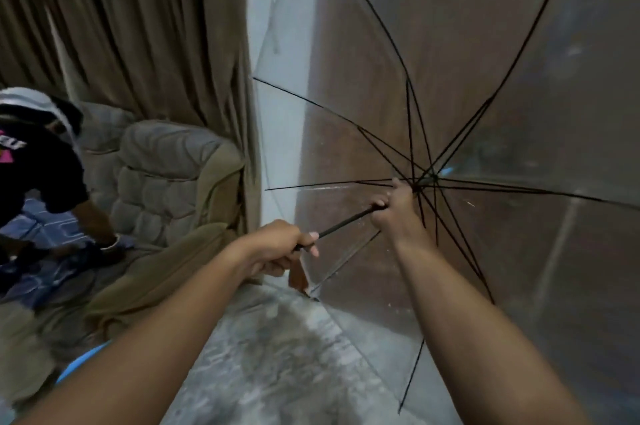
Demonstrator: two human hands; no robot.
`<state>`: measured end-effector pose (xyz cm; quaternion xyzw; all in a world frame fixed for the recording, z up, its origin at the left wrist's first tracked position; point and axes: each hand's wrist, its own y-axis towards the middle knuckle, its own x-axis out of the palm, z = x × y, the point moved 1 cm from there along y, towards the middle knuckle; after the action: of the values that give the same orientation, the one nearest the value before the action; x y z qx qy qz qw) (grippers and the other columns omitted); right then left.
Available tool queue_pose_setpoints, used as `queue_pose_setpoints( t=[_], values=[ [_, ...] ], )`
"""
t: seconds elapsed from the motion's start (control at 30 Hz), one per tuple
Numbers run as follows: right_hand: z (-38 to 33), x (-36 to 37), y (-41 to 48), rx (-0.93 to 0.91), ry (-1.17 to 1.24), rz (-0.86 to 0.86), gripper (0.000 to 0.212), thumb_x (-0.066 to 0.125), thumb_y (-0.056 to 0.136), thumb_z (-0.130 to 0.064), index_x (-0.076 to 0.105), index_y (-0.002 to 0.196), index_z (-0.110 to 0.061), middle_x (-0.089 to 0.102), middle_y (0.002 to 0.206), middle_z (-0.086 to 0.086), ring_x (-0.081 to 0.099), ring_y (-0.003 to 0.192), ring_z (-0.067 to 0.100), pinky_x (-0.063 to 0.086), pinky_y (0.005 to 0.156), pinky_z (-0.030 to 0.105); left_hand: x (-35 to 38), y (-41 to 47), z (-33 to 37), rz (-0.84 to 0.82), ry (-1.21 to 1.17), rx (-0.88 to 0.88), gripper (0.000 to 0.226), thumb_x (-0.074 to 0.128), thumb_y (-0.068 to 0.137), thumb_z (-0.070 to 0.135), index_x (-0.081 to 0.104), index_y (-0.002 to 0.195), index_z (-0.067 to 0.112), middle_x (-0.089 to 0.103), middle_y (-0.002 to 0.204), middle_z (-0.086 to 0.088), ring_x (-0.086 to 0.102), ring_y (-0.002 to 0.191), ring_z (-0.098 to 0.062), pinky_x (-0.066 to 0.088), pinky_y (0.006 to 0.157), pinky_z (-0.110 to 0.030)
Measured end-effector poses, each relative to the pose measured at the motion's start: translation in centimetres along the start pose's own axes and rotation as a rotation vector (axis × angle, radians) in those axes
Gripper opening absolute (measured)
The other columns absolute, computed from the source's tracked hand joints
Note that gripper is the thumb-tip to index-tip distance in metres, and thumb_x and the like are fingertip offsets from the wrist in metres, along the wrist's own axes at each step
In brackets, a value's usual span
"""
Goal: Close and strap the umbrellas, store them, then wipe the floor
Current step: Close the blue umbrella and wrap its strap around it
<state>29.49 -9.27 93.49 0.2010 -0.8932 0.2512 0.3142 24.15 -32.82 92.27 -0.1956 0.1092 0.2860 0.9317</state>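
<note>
Head view: your left hand (287, 244) is curled round the black shaft (346, 222) at frame centre, steadying it, while your right hand (394, 213) grips it higher, at the rib hub (420, 182), likely to draw the open clear umbrella (485, 78), filling the right, closed.

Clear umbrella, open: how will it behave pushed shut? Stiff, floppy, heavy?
Probably light: the left hand and right hand hold the umbrella out by its thin shaft. The canopy looks like thin film, so likely floppy once the ribs fold. Ribs look like thin wire, likely springy and easily bent.
</note>
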Motion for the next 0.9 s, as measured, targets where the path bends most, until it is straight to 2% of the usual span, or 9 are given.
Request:
queue_pose_setpoints(
  t=[0.07,0.17,0.27,0.37,0.53,0.63,0.7,0.8,0.9],
  values=[
    [-0.7,-1.7,-2.3,-0.022,0.049,-0.003,0.024,0.038,0.104,-0.016,0.053,0.085,-0.021,0.027,0.047,-0.005,0.025,0.03,0.01,0.028,0.036,0.016,1.1,-0.3,0.1,-0.069,0.004,0.005,0.034,0.05,0.103,0.036,0.066,0.091,0.008,0.025,0.054,0.004,0.02,0.037,-0.009,0.019,0.034,-0.018],
    [-0.4,-3.8,-6.5,-0.031,0.081,-0.028,0.044,0.041,0.106,-0.022,0.033,0.063,-0.018,0.027,0.036,-0.005,0.028,0.029,0.009,0.037,0.036,0.015,4.0,-0.6,1.2,-0.138,-0.022,0.031,0.033,0.051,0.103,0.033,0.066,0.088,0.007,0.029,0.046,0.006,0.022,0.033,-0.008,0.021,0.034,-0.017],
    [-0.1,-5.8,-9.6,-0.033,0.15,-0.101,0.043,0.041,0.105,-0.021,0.029,0.063,-0.02,0.025,0.037,-0.006,0.021,0.024,0.008,0.022,0.025,0.014,7.6,-1.4,2.4,-0.238,-0.075,0.034,0.032,0.047,0.104,0.03,0.062,0.086,0.008,0.028,0.044,0.006,0.02,0.034,-0.008,0.016,0.036,-0.017],
    [-1.7,-8.6,-12.1,-0.087,0.125,-0.014,0.044,0.041,0.101,-0.019,0.023,0.061,-0.022,0.018,0.037,-0.007,0.013,0.025,0.008,0.01,0.027,0.015,10.8,-2.6,2.2,-0.351,-0.056,0.087,0.036,0.049,0.103,0.034,0.066,0.088,0.006,0.028,0.048,0.006,0.02,0.036,-0.008,0.016,0.037,-0.02],
    [-7.3,-12.7,-15.8,-0.226,0.075,0.141,0.04,0.043,0.095,-0.011,0.024,0.062,-0.023,0.016,0.039,-0.007,0.011,0.027,0.009,0.007,0.033,0.013,14.9,-5.3,3.0,-0.496,0.019,0.254,0.033,0.049,0.104,0.033,0.072,0.102,0.01,0.046,0.054,0.004,0.037,0.042,-0.007,0.031,0.043,-0.02],
    [-13.1,-14.3,-18.7,-0.279,0.025,0.169,0.045,0.041,0.096,-0.011,0.025,0.055,-0.022,0.014,0.038,-0.007,0.009,0.026,0.009,0.004,0.038,0.013,14.6,-7.4,3.3,-0.682,0.031,0.201,0.041,0.046,0.104,0.038,0.07,0.115,0.006,0.056,0.069,-0.003,0.053,0.053,-0.011,0.045,0.049,-0.02],
    [-17.1,-15.0,-20.4,-0.325,0.048,0.187,0.052,0.042,0.097,-0.011,0.024,0.049,-0.022,0.014,0.037,-0.007,0.009,0.026,0.01,0.005,0.039,0.013,14.5,-8.5,3.1,-0.813,-0.057,0.141,0.044,0.046,0.103,0.039,0.07,0.117,0.005,0.054,0.067,-0.003,0.051,0.051,-0.012,0.044,0.047,-0.02],
    [-21.2,-15.7,-21.8,-0.397,0.087,0.195,0.048,0.043,0.098,-0.011,0.022,0.056,-0.022,0.013,0.04,-0.005,0.009,0.027,0.011,0.007,0.036,0.013,16.6,-10.0,4.3,-0.734,-0.226,0.193,0.031,0.044,0.105,0.025,0.068,0.106,0.005,0.038,0.057,0.002,0.03,0.037,-0.005,0.027,0.034,-0.016],
    [-23.5,-16.4,-23.3,-0.442,0.101,0.165,0.045,0.045,0.099,-0.012,0.023,0.061,-0.022,0.016,0.039,-0.006,0.013,0.027,0.009,0.015,0.03,0.013,19.4,-11.3,6.3,-0.641,-0.231,0.271,0.027,0.044,0.106,0.021,0.065,0.098,0.006,0.036,0.053,0.004,0.028,0.035,-0.004,0.024,0.035,-0.013]
  ],
)
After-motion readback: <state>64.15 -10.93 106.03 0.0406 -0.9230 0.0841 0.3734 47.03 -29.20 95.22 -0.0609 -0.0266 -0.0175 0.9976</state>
